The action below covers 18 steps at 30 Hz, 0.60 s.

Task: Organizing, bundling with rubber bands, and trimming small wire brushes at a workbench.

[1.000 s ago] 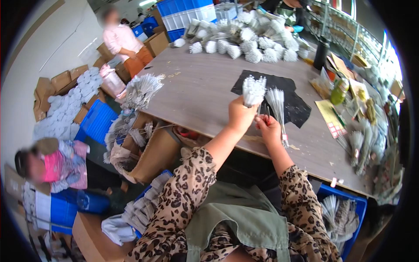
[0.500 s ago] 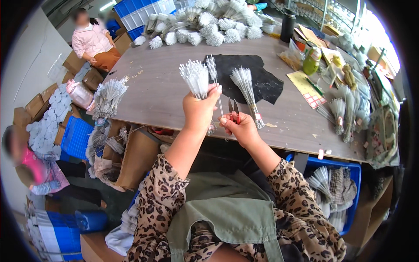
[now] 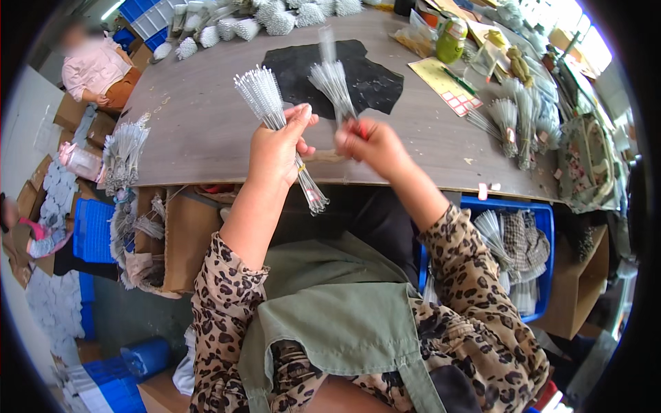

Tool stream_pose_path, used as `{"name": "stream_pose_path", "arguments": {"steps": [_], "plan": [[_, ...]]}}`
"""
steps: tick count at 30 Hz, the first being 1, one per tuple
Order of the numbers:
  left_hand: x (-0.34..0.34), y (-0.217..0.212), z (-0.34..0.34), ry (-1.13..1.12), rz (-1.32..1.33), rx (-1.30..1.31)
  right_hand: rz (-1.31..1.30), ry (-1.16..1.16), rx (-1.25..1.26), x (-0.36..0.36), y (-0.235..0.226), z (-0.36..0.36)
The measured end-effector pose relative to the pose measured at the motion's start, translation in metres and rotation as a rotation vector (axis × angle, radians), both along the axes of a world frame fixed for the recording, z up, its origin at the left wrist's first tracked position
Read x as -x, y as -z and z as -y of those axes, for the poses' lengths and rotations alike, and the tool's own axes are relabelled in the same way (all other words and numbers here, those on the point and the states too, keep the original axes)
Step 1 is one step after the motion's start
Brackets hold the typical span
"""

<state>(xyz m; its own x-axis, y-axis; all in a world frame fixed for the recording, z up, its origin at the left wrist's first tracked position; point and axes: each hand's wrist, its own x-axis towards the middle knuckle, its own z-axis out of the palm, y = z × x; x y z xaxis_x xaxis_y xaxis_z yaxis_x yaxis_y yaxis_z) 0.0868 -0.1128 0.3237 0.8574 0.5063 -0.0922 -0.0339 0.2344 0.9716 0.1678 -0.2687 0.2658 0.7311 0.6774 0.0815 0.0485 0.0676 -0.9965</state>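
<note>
My left hand (image 3: 277,146) is closed round a bundle of thin straw brushes (image 3: 260,95), white bristles up, looped wire ends sticking out below with a yellow band round them. My right hand (image 3: 375,146), slightly blurred, grips red-handled scissors (image 3: 363,128). A single straw brush (image 3: 327,45), smeared by motion, rises above it and seems to be held in that hand too; its stem is hard to follow. Just beyond the right hand, a second bundle of straw brushes (image 3: 333,84) lies on the table, partly over a black sheet (image 3: 377,81).
A brown table (image 3: 200,117) bears heaped brush bundles (image 3: 279,23) at the back and more bundles (image 3: 506,120) at right, near a green bottle (image 3: 451,40) and yellow card (image 3: 441,79). Below stand a cardboard box (image 3: 189,241) and blue bin (image 3: 544,275). A person (image 3: 100,69) sits at left.
The view has shifted, so the table sits higher and further left. My hands have moved apart. The single brush has left the left hand's side and now stands over the lying bundle, above my right hand.
</note>
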Motion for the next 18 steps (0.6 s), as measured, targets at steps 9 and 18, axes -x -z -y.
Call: {"name": "stream_pose_path", "arguments": {"steps": [9, 18], "plan": [[-0.008, 0.071, 0.041, 0.123, -0.301, 0.276, 0.138, 0.259, 0.201, -0.098, -0.011, -0.020], [-0.021, 0.079, 0.062, 0.109, -0.414, 0.161, 0.435, 0.235, 0.332, -0.124, 0.006, -0.051]]}}
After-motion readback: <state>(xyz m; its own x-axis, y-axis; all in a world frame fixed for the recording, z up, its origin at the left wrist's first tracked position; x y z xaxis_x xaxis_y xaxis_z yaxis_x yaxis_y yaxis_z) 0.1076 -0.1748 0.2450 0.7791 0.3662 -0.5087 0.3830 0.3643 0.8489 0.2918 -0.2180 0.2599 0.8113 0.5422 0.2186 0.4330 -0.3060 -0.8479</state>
